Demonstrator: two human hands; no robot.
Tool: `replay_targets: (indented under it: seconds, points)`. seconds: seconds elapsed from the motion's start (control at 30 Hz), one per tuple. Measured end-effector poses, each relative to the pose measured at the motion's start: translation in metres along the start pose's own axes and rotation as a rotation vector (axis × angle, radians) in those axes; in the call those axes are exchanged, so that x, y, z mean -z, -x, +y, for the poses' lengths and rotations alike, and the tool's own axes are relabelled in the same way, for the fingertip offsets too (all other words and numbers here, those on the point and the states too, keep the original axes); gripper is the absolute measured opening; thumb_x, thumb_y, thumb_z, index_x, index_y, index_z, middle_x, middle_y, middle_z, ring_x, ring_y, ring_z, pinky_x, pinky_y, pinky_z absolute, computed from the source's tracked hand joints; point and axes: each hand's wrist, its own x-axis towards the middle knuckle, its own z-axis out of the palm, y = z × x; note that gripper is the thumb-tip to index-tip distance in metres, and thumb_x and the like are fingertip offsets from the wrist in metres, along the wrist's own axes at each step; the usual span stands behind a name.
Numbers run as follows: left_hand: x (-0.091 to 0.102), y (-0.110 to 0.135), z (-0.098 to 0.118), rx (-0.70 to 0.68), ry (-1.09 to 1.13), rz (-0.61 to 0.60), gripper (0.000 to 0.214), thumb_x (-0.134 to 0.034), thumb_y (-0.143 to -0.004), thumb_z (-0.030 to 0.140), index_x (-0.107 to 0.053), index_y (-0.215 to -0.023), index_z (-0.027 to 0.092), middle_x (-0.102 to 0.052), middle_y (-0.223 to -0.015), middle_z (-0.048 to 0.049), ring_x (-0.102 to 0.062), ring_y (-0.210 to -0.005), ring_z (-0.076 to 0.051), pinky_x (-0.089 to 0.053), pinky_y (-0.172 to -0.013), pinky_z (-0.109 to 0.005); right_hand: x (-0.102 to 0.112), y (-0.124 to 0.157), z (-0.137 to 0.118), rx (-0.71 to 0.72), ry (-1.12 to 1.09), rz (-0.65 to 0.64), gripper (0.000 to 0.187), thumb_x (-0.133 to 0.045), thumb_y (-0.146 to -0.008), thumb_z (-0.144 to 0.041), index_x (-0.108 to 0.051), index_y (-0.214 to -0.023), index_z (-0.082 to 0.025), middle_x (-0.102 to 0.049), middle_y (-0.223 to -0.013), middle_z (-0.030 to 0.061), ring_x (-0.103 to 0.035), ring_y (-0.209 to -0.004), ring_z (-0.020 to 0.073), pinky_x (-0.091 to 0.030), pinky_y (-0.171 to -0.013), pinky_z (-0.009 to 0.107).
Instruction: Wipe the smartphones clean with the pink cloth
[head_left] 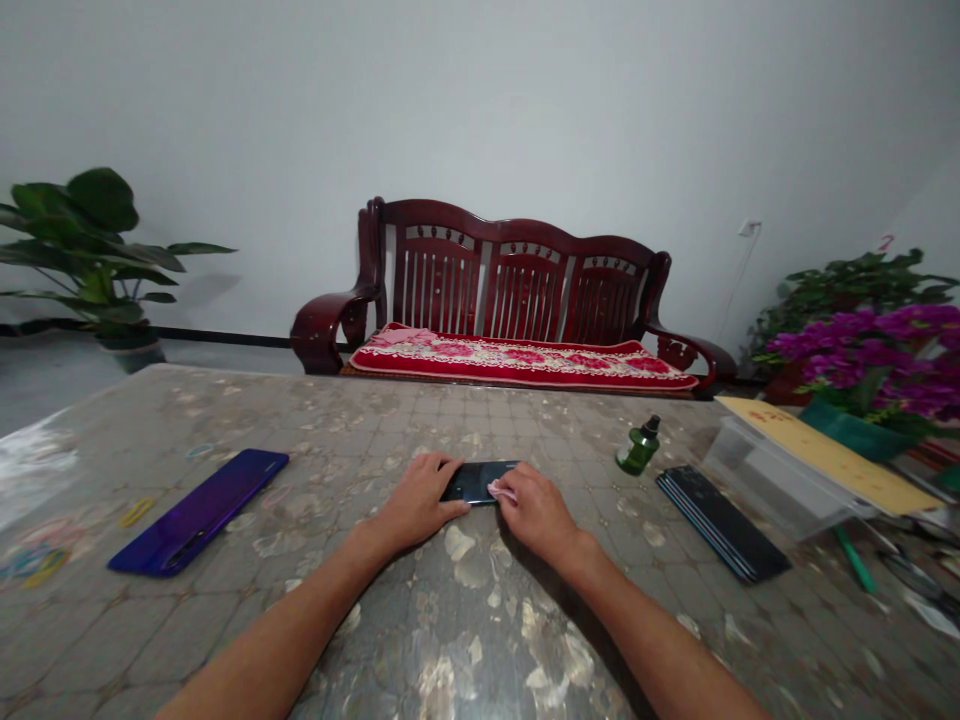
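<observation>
A dark smartphone (472, 482) lies flat on the patterned tablecloth (450, 410), between my hands. My left hand (421, 502) grips the phone's left end, thumb along the near edge and fingers at the far edge. In my right hand (538, 508) a small pale pink cloth (502, 491) is pinched and pressed against the right part of the phone's face. My right fingers hide that end of the phone.
To the left lies a purple-blue phone (199, 515). On the right are a green bottle (639, 446) with a black top, a stack of dark phones (720, 522) and a clear plastic box (780, 480). A wooden bench (517, 270) stands beyond the table.
</observation>
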Motion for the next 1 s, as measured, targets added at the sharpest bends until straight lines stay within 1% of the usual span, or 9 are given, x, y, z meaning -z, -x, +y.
replay_targets:
  seconds: [0.1,0.2,0.37,0.43,0.5,0.63,0.73,0.9,1.0]
  points:
    - [-0.001,0.000,0.001,0.013,-0.005,0.000,0.056,-0.068,-0.081,0.039,-0.055,-0.132,0.018,-0.056,-0.126,-0.0126,-0.049,-0.117,-0.030,-0.038,-0.106,-0.041,0.009,-0.002,0.013,-0.088,0.034,0.005,0.018,-0.053,-0.093,-0.019,-0.071,-0.091,-0.018,-0.067,-0.094,0.0063,-0.061,-0.088,0.0161,-0.041,-0.077,0.023]
    - [-0.003,-0.001,0.000,0.019,-0.009,0.015,0.057,-0.068,-0.080,0.040,-0.056,-0.131,0.017,-0.057,-0.124,-0.0127,-0.049,-0.117,-0.030,-0.039,-0.105,-0.041,0.010,-0.004,0.012,-0.135,0.066,0.021,0.020,-0.051,-0.093,-0.019,-0.071,-0.090,-0.018,-0.067,-0.093,0.0071,-0.061,-0.089,0.0168,-0.041,-0.077,0.023]
    - [-0.007,-0.001,-0.003,0.026,0.001,0.043,0.055,-0.069,-0.080,0.041,-0.057,-0.129,0.021,-0.057,-0.122,-0.0104,-0.050,-0.116,-0.030,-0.039,-0.104,-0.041,-0.006,-0.003,-0.014,0.009,0.028,-0.002,0.019,-0.051,-0.094,-0.020,-0.069,-0.092,-0.019,-0.065,-0.099,0.0069,-0.060,-0.093,0.0160,-0.042,-0.081,0.023]
    - [-0.007,0.000,-0.003,0.019,0.012,0.053,0.054,-0.069,-0.079,0.042,-0.057,-0.128,0.022,-0.058,-0.121,-0.0102,-0.050,-0.116,-0.030,-0.039,-0.104,-0.041,-0.009,-0.005,-0.015,0.040,0.016,-0.012,0.018,-0.051,-0.094,-0.020,-0.069,-0.094,-0.019,-0.065,-0.098,0.0063,-0.060,-0.094,0.0159,-0.042,-0.082,0.023]
    - [-0.007,0.000,-0.003,0.015,0.022,0.060,0.055,-0.070,-0.079,0.042,-0.057,-0.128,0.021,-0.058,-0.120,-0.0108,-0.050,-0.115,-0.030,-0.039,-0.104,-0.041,-0.006,-0.008,-0.004,0.009,0.033,-0.007,0.019,-0.050,-0.095,-0.021,-0.070,-0.093,-0.019,-0.065,-0.096,0.0060,-0.060,-0.093,0.0160,-0.041,-0.082,0.023]
    - [-0.006,-0.001,-0.003,0.029,0.032,0.049,0.056,-0.070,-0.078,0.043,-0.057,-0.128,0.022,-0.058,-0.120,-0.0106,-0.051,-0.114,-0.030,-0.039,-0.103,-0.042,0.008,-0.020,0.026,-0.147,0.142,0.031,0.023,-0.048,-0.096,-0.021,-0.070,-0.090,-0.018,-0.065,-0.096,0.0085,-0.060,-0.092,0.0179,-0.041,-0.081,0.025]
    - [-0.005,-0.002,-0.003,0.038,0.027,0.051,0.056,-0.070,-0.077,0.044,-0.058,-0.128,0.023,-0.058,-0.120,-0.0099,-0.051,-0.115,-0.030,-0.039,-0.103,-0.042,0.012,-0.030,0.031,-0.191,0.187,0.028,0.026,-0.046,-0.096,-0.021,-0.071,-0.088,-0.017,-0.065,-0.096,0.0092,-0.060,-0.092,0.0188,-0.041,-0.081,0.026]
    - [-0.004,-0.001,-0.001,0.024,0.014,0.056,0.054,-0.071,-0.077,0.041,-0.059,-0.125,0.020,-0.059,-0.117,-0.0107,-0.051,-0.112,-0.030,-0.040,-0.101,-0.041,-0.001,-0.039,0.004,-0.064,0.150,0.006,0.027,-0.046,-0.097,-0.022,-0.072,-0.092,-0.018,-0.066,-0.098,0.0087,-0.058,-0.097,0.0188,-0.040,-0.086,0.025]
    - [-0.004,-0.001,-0.001,0.027,0.015,0.054,0.053,-0.071,-0.077,0.041,-0.060,-0.124,0.020,-0.059,-0.116,-0.0107,-0.052,-0.111,-0.030,-0.040,-0.101,-0.042,-0.003,-0.040,-0.002,0.001,0.120,-0.022,0.026,-0.047,-0.097,-0.022,-0.072,-0.094,-0.019,-0.066,-0.098,0.0082,-0.058,-0.096,0.0185,-0.040,-0.087,0.025]
